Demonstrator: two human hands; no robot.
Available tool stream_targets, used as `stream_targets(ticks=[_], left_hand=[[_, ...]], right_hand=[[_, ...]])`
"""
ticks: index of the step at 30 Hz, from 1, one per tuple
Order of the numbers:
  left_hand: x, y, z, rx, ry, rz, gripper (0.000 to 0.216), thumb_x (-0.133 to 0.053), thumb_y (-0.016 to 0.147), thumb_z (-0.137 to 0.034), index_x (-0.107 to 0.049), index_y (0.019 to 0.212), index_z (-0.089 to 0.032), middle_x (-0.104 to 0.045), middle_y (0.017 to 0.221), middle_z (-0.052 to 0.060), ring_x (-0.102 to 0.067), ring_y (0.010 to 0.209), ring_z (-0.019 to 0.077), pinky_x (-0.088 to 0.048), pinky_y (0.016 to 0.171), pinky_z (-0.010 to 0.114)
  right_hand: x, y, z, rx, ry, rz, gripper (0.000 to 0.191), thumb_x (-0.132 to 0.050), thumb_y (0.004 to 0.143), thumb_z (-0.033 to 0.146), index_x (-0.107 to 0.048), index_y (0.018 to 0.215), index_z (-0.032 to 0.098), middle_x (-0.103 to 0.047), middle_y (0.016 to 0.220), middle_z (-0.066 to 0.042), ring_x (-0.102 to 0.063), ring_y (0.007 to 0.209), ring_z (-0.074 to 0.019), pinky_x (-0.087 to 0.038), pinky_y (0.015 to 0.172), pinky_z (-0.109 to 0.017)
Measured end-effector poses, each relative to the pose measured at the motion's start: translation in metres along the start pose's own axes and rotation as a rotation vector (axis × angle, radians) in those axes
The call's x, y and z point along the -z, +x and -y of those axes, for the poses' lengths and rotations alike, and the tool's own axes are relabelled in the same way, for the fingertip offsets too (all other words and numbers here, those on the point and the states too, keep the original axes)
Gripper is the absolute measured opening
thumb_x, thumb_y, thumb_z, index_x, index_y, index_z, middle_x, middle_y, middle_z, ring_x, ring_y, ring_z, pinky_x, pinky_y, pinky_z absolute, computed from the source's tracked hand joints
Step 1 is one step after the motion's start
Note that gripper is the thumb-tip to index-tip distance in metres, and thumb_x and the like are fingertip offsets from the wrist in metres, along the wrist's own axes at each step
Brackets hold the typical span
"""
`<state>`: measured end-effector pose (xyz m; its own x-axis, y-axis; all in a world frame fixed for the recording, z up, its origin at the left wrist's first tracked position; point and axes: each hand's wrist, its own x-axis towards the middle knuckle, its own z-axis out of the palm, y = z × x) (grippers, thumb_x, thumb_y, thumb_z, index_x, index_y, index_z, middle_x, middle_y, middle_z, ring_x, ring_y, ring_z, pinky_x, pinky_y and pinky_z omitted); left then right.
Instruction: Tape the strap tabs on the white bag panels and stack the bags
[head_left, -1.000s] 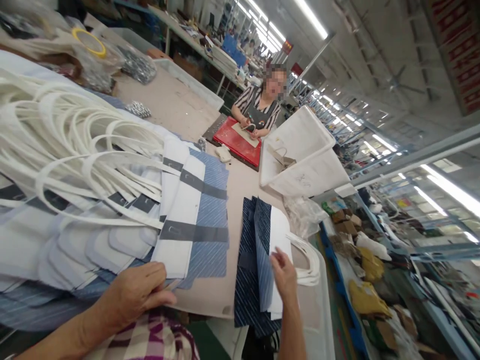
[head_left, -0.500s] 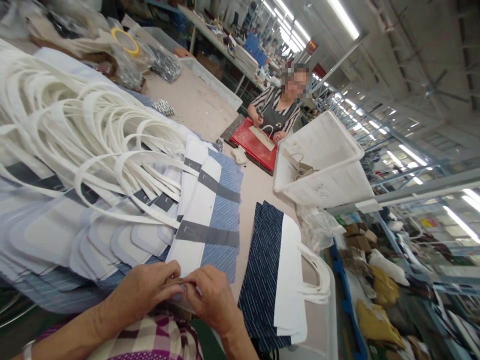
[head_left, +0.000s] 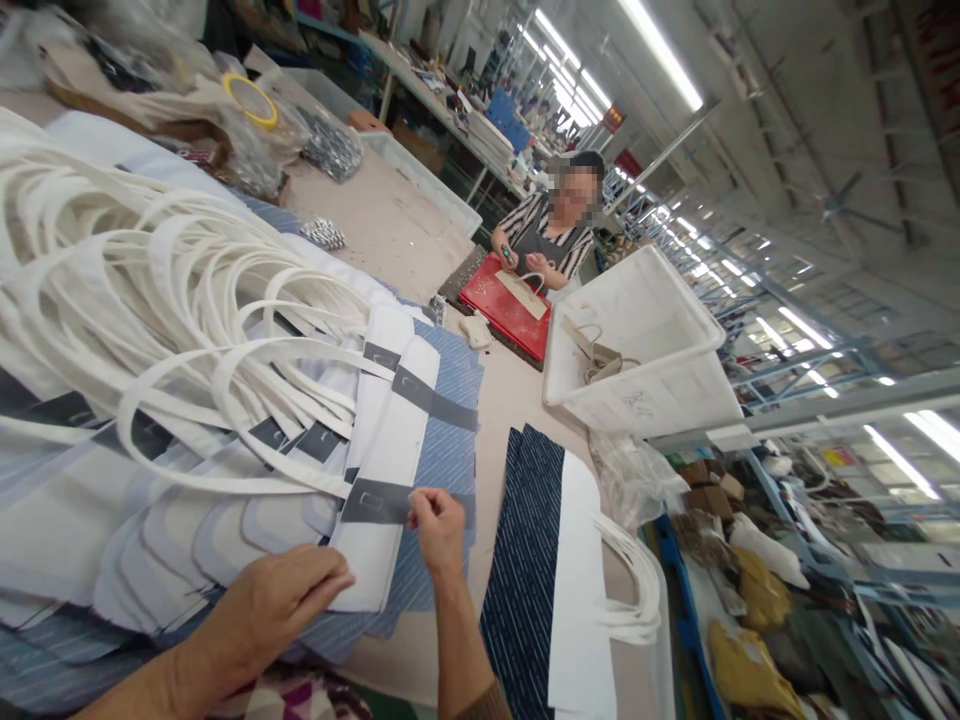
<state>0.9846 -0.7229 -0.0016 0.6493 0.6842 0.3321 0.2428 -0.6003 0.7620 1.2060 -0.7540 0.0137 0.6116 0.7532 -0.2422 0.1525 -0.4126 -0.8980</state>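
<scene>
My left hand (head_left: pixel 289 595) is closed, its fingers pressed together at the near edge of a blue striped bag panel (head_left: pixel 442 455) with a white backing strip. Anything between those fingers is too small to make out. Closed in a pinch, my right hand (head_left: pixel 439 525) is over the nearer dark grey strip (head_left: pixel 386 503) on that panel; what it pinches, if anything, is hidden. White strap handles (head_left: pixel 285 345) loop leftward from the panel over a fanned pile of similar panels (head_left: pixel 187 530).
Dark navy striped panels (head_left: pixel 521 560) with white handles (head_left: pixel 637 570) lie to the right. Beyond stands a white bin (head_left: pixel 645 390) holding beige pieces. A co-worker (head_left: pixel 551 225) sits at a red board (head_left: pixel 502 310). Yellow tape (head_left: pixel 250 100) and plastic bags (head_left: pixel 330 140) lie far left.
My hands were together at the panel's near edge and have come apart. The right hand has moved up and right onto the grey strip; the left has drawn slightly down and left.
</scene>
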Motion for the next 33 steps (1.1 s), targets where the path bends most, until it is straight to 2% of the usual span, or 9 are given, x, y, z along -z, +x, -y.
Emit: stream_targets(ticks=[4, 8, 13, 17, 22, 25, 28, 30, 33], left_hand=[[-0.006, -0.011, 0.035, 0.183, 0.037, 0.109, 0.051, -0.037, 0.109, -0.056, -0.070, 0.083, -0.027, -0.075, 0.076, -0.002, -0.073, 0.070, 0.0179, -0.052, 0.066, 0.028], [-0.004, -0.013, 0.043, 0.210, 0.005, 0.149, 0.043, -0.039, 0.107, -0.049, -0.071, 0.087, -0.028, -0.077, 0.080, -0.002, -0.075, 0.076, 0.0182, -0.055, 0.072, 0.028], [0.002, -0.007, 0.034, 0.163, -0.007, 0.131, 0.034, -0.046, 0.105, -0.039, -0.069, 0.084, -0.028, -0.074, 0.073, -0.005, -0.074, 0.067, 0.0154, -0.053, 0.065, 0.026], [0.001, -0.009, 0.036, 0.161, 0.019, 0.125, 0.033, -0.046, 0.105, -0.035, -0.069, 0.083, -0.027, -0.075, 0.075, -0.004, -0.074, 0.069, 0.0157, -0.054, 0.067, 0.025], [0.000, -0.011, 0.040, 0.101, 0.019, 0.099, 0.032, -0.047, 0.106, -0.036, -0.072, 0.088, -0.028, -0.076, 0.079, -0.004, -0.075, 0.072, 0.0145, -0.055, 0.068, 0.021], [-0.002, -0.016, 0.044, 0.039, 0.025, 0.107, 0.026, -0.050, 0.105, -0.035, -0.074, 0.095, -0.030, -0.081, 0.102, -0.002, -0.078, 0.094, 0.0152, -0.058, 0.085, 0.018], [-0.009, -0.023, 0.050, 0.023, 0.051, 0.099, 0.026, -0.050, 0.105, -0.030, -0.075, 0.096, -0.029, -0.077, 0.130, 0.001, -0.076, 0.113, 0.0169, -0.055, 0.101, 0.020], [-0.013, -0.027, 0.053, 0.029, 0.060, 0.106, 0.027, -0.049, 0.104, -0.026, -0.075, 0.097, -0.029, -0.076, 0.134, 0.001, -0.076, 0.113, 0.0172, -0.056, 0.102, 0.021], [-0.017, -0.031, 0.055, 0.010, 0.079, 0.102, 0.028, -0.048, 0.104, -0.025, -0.074, 0.094, -0.029, -0.077, 0.133, 0.000, -0.077, 0.110, 0.0169, -0.058, 0.099, 0.021]], right_hand=[[-0.003, 0.062, -0.006, -0.103, 0.052, -0.014, 0.025, -0.073, 0.084, 0.041, -0.071, 0.081, 0.017, -0.066, 0.059, 0.003, -0.059, 0.053, -0.0128, -0.049, 0.053, -0.024], [-0.013, 0.096, -0.010, -0.178, 0.024, 0.016, 0.025, -0.076, 0.094, 0.036, -0.068, 0.082, 0.016, -0.060, 0.060, 0.008, -0.054, 0.049, -0.0088, -0.045, 0.050, -0.022], [-0.020, 0.109, -0.012, -0.229, -0.055, 0.069, 0.024, -0.072, 0.101, 0.031, -0.066, 0.085, 0.014, -0.061, 0.068, 0.007, -0.057, 0.054, -0.0082, -0.051, 0.055, -0.021], [-0.022, 0.113, -0.014, -0.280, -0.114, 0.103, 0.020, -0.071, 0.102, 0.029, -0.067, 0.090, 0.014, -0.062, 0.069, 0.007, -0.056, 0.052, -0.0072, -0.051, 0.051, -0.020], [-0.011, 0.124, -0.013, -0.310, -0.181, 0.088, 0.019, -0.074, 0.100, 0.031, -0.066, 0.094, 0.015, -0.061, 0.068, 0.008, -0.053, 0.047, -0.0059, -0.048, 0.047, -0.019], [-0.004, 0.121, -0.008, -0.247, -0.188, 0.067, 0.021, -0.076, 0.096, 0.031, -0.064, 0.090, 0.016, -0.058, 0.065, 0.009, -0.054, 0.047, -0.0074, -0.049, 0.049, -0.021], [-0.013, 0.095, 0.002, -0.082, -0.203, 0.035, 0.013, -0.074, 0.092, 0.027, -0.065, 0.090, 0.018, -0.059, 0.068, 0.007, -0.059, 0.058, -0.0115, -0.053, 0.061, -0.025], [-0.027, 0.067, 0.009, 0.044, -0.214, 0.056, 0.012, -0.078, 0.084, 0.023, -0.069, 0.091, 0.019, -0.064, 0.080, 0.003, -0.061, 0.071, -0.0136, -0.055, 0.074, -0.028], [-0.053, 0.027, 0.016, 0.271, -0.326, 0.184, 0.038, -0.092, 0.068, 0.020, -0.075, 0.101, 0.021, -0.069, 0.103, -0.003, -0.065, 0.091, -0.0194, -0.055, 0.090, -0.034]])
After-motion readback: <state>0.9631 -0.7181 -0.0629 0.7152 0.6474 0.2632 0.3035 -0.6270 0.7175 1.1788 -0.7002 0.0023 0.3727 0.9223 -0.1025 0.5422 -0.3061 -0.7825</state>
